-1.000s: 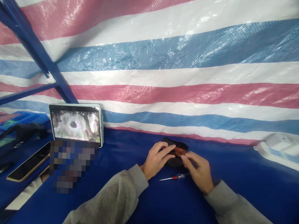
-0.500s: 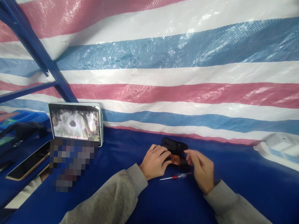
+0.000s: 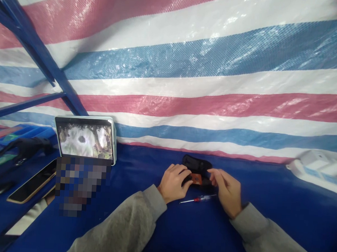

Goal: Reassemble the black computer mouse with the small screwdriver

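My left hand (image 3: 174, 182) curls its fingers and thumb around the left end of a small black device (image 3: 205, 184) with an orange-brown plate (image 3: 196, 179) in its middle, lying on the blue table. My right hand (image 3: 227, 189) is closed at the device's right end, thumb and fingers together; what they pinch, if anything, is too small to make out. Just behind the device lies a black rounded shell (image 3: 196, 164), near the right fingertips. In front of both hands rests a screwdriver (image 3: 201, 198) with a red and clear handle, its tip pointing left.
A tablet (image 3: 84, 138) stands propped at the back left. Left of it are a phone (image 3: 34, 183), a blue tray (image 3: 45, 132) and black straps (image 3: 28, 147). A blurred patch (image 3: 82, 185) hides things before the tablet. White objects (image 3: 319, 167) lie far right against the striped sheet (image 3: 203, 105).
The orange-brown plate has shifted very slightly left, and the left fingers have moved a little on the device. My right hand, the shell and the screwdriver stay in place.
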The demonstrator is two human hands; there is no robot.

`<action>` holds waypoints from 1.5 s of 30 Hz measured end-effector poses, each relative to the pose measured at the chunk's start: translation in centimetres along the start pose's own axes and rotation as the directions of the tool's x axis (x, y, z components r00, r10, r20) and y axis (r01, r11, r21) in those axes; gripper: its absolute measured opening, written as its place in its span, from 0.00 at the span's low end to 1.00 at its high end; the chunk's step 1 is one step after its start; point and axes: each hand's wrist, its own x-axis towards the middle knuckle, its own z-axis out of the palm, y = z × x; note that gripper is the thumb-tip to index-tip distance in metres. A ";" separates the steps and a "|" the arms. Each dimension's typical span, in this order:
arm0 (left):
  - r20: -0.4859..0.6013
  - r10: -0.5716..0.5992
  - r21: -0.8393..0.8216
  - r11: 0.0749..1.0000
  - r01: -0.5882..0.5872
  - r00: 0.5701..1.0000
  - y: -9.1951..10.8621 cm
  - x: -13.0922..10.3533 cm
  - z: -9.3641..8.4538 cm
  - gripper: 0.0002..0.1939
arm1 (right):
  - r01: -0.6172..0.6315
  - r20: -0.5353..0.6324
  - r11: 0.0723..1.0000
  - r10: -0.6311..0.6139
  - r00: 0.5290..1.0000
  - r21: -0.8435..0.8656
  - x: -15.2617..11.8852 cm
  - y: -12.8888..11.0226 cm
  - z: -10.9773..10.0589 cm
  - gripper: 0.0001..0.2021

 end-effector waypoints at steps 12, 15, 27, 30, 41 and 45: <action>-0.015 -0.081 -0.032 0.996 0.081 0.997 -0.2 0.0 0.3 0.10 | 0.048 -0.136 0.971 -0.082 0.987 -0.234 0.7 1.6 0.2 0.11; 0.000 -0.090 -0.043 0.995 0.090 0.996 -0.3 0.1 0.3 0.11 | 0.043 -0.109 0.969 -0.071 0.992 -0.244 0.7 2.1 0.2 0.11; 0.040 -0.099 0.001 0.995 0.099 0.994 -0.1 0.2 0.0 0.13 | 0.025 -0.056 0.960 -0.042 0.998 -0.279 0.8 2.5 0.3 0.14; 0.069 -0.116 0.001 0.993 0.116 0.991 -0.1 0.3 0.1 0.11 | 0.004 -0.053 0.953 -0.021 0.998 -0.303 0.8 2.9 0.4 0.18; 0.109 -0.212 -0.039 0.975 0.217 0.971 -0.4 0.5 0.1 0.15 | -0.081 0.014 0.943 0.091 0.996 -0.324 1.1 3.5 0.3 0.17; 0.034 -0.270 -0.070 0.960 0.272 0.962 -0.1 0.6 -0.2 0.16 | -0.093 -0.029 0.953 0.088 0.996 -0.289 1.4 3.6 0.0 0.14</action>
